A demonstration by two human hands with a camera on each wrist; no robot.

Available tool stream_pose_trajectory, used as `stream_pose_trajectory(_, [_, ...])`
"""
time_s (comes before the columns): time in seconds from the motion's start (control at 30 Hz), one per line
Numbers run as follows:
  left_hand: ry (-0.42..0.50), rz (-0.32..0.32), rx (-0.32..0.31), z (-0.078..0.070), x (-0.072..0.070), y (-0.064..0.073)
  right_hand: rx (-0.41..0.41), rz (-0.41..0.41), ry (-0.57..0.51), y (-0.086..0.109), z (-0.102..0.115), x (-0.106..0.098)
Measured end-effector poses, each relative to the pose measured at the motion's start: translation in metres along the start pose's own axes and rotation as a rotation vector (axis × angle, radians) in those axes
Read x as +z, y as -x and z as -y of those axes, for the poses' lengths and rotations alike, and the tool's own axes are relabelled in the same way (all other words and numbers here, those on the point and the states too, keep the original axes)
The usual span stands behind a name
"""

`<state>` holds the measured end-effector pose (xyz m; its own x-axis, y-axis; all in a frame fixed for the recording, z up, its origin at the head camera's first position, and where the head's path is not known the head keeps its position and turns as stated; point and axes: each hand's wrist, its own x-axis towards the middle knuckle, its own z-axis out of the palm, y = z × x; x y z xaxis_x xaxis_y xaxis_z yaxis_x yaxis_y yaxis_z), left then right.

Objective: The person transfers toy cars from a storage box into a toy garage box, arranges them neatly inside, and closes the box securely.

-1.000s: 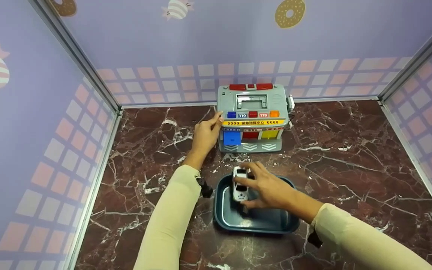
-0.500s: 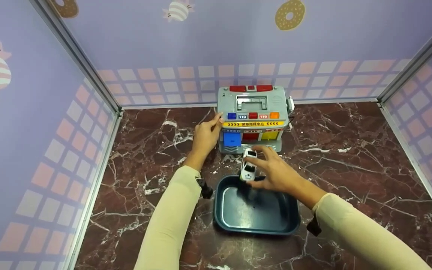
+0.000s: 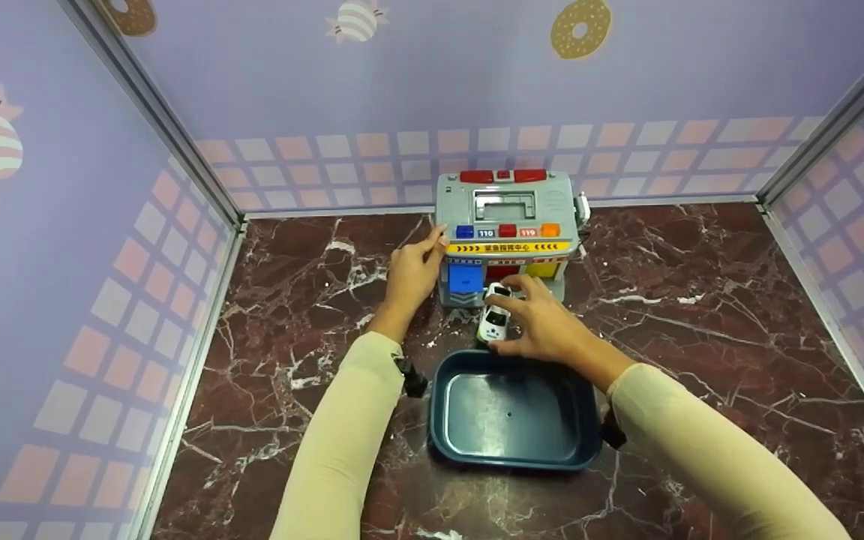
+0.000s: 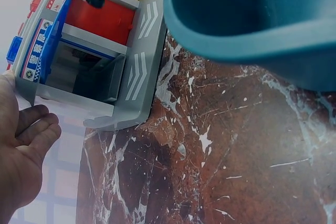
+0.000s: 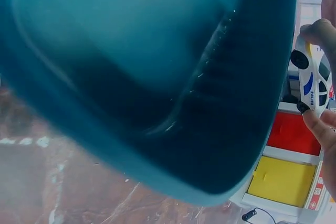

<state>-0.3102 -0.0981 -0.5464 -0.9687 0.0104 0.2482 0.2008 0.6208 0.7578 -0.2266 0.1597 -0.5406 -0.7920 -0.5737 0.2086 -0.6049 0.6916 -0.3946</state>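
Note:
My right hand (image 3: 548, 322) grips a white toy police car (image 3: 495, 319) between thumb and fingertips, in front of the toy emergency station (image 3: 505, 214). In the right wrist view, the car (image 5: 313, 80) shows a blue stripe and POLICE lettering. My left hand (image 3: 413, 277) touches the station's front left corner with its fingertips; in the left wrist view, other fingers of this hand (image 4: 26, 150) lie loosely bent beside the side wall. The station's blue door (image 3: 466, 278) is swung up, and a dark bay (image 4: 79, 72) shows under it. The red door (image 4: 100, 17) and yellow door (image 5: 281, 181) are down.
A dark teal plastic tub (image 3: 441, 442) stands just in front of the station, close below my right hand. The station is near the back wall (image 3: 312, 90), on a brown marbled surface (image 3: 702, 337). Patterned side walls stand left and right.
My right hand has lifted the police car out of the tub and carried it forward to the station's front. My left hand stays at the station's corner.

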Motion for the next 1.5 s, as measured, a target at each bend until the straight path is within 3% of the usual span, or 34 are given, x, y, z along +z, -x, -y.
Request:
stream_pose_trajectory(0.23, [-0.003,0.001,-0.012,0.0,0.0,0.002,0.039,0.082,-0.008,-0.014,-0.004,0.008])
stream_pose_trajectory(0.47, [0.002,-0.004,-0.009,-0.001,-0.001,0.002,0.045,0.107,-0.025,-0.023,-0.012,0.016])
stream_pose_trajectory(1.0, [0.007,-0.002,0.004,0.0,-0.001,0.002,0.012,0.186,0.039,-0.036,-0.011,0.035])
stream_pose_trajectory(1.23, [0.009,-0.01,0.014,-0.001,-0.001,0.002,-0.064,0.166,0.048,-0.04,-0.011,0.041])
stream_pose_trajectory(1.5, [0.015,-0.001,0.013,-0.001,-0.001,0.003,-0.083,0.19,0.058,-0.043,-0.009,0.045])
